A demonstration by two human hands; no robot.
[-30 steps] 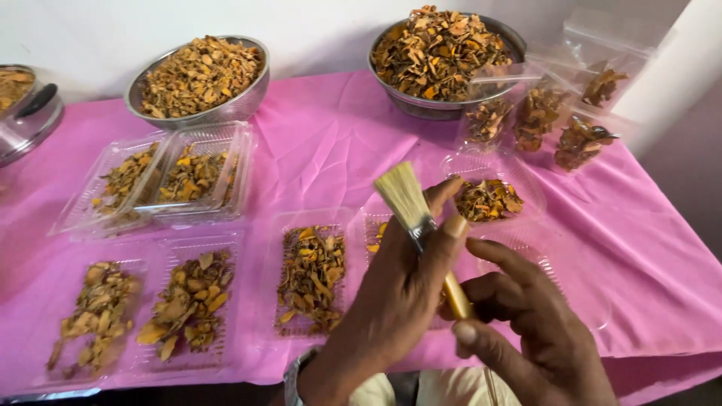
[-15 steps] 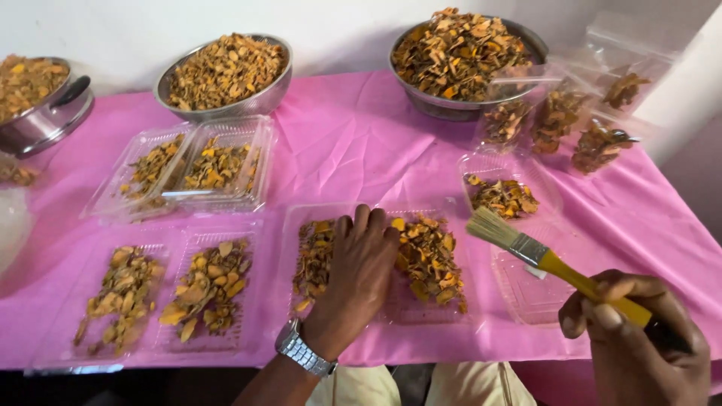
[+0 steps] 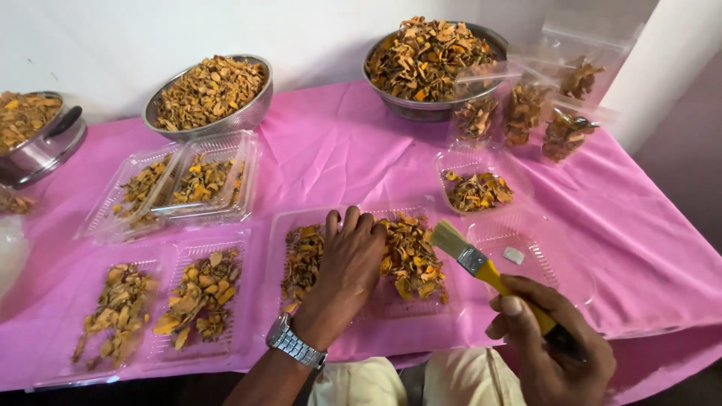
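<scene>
My left hand point(image 3: 347, 263) lies palm-down and flat, fingers spread and gripping nothing, on the dried orange-yellow chips in the open clear plastic clamshell tray point(image 3: 421, 312) that sits on the pink tablecloth point(image 3: 338, 150) right in front of me. My right hand point(image 3: 553, 346) is clenched around the yellow handle of a flat paintbrush point(image 3: 481, 267), whose pale bristles point up and left, hovering just beside the tray's right half and above an empty clear tray point(image 3: 541, 248). Farther back stand two steel bowls point(image 3: 241, 116) heaped with the same chips, with more filled trays to my left.
</scene>
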